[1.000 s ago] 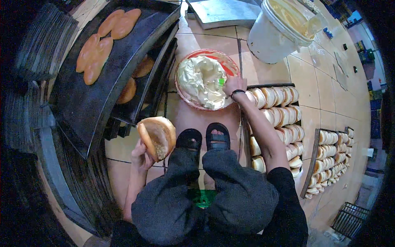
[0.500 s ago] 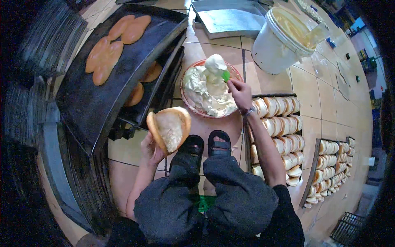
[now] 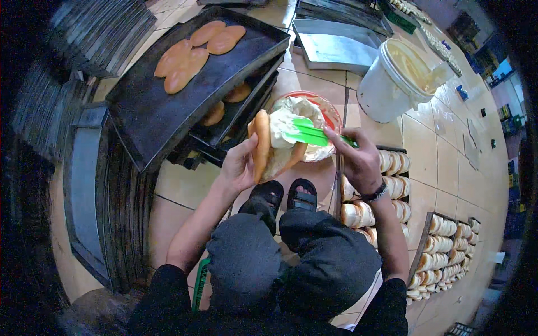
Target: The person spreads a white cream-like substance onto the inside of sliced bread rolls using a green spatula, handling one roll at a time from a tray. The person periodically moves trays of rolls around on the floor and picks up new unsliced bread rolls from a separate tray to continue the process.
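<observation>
My left hand (image 3: 240,162) grips a split golden bun (image 3: 259,144) held open above my feet. My right hand (image 3: 358,159) holds a green spatula (image 3: 311,133), its blade laden with white cream (image 3: 280,126) inside the bun's opening. Just behind them, a red-rimmed bowl (image 3: 330,106) of white cream is partly hidden by the bun, spatula and hands. Right of my right hand, a dark tray holds rows of cream-filled buns (image 3: 391,162), partly covered by my arm.
Stacked black trays (image 3: 145,129) at left carry plain buns (image 3: 176,70), beside piles of dark pans (image 3: 98,33). A white bucket (image 3: 375,95) stands back right, near a metal tray (image 3: 336,42). More trays of filled buns (image 3: 440,243) lie at right on the tiled floor (image 3: 459,168).
My left hand has raised the bun toward the bowl. My right hand has lifted the spatula with cream out of the bowl and brought it into the bun. The view has shifted.
</observation>
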